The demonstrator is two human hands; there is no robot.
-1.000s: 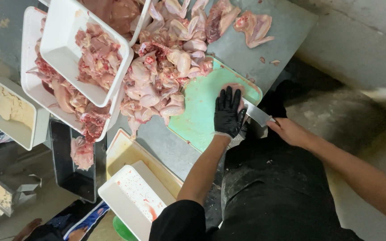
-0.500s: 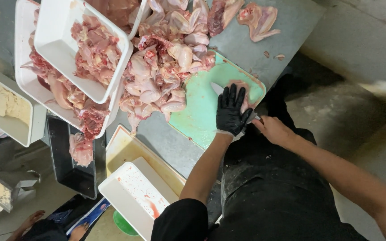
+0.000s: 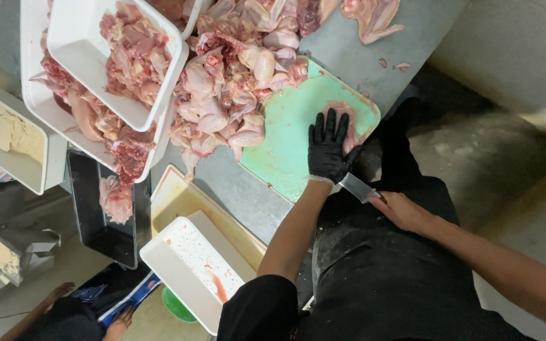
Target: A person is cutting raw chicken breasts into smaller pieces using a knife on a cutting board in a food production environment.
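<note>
A meat-processing workroom: heaped raw chicken (image 3: 222, 95), white trays (image 3: 83, 44), green cutting board (image 3: 285, 126), steel table (image 3: 342, 50).

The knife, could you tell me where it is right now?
In the head view, the knife is in the bare right hand, at the green cutting board's near edge, beside the gloved left hand.

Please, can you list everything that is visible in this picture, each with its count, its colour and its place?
cutting board: one, light green, on the grey table edge
chicken piece: one, pink, on the board under the gloved hand
raw chicken heap: many, pink, on the table beside the board
trays of chicken: two, white, stacked at upper left
blood-smeared tray: one, white, lower middle
tray of pale matter: one, white, far left
knife: one, steel blade, near the board's edge
left hand: black glove, pressing the chicken piece
right hand: bare, holding the knife
</note>
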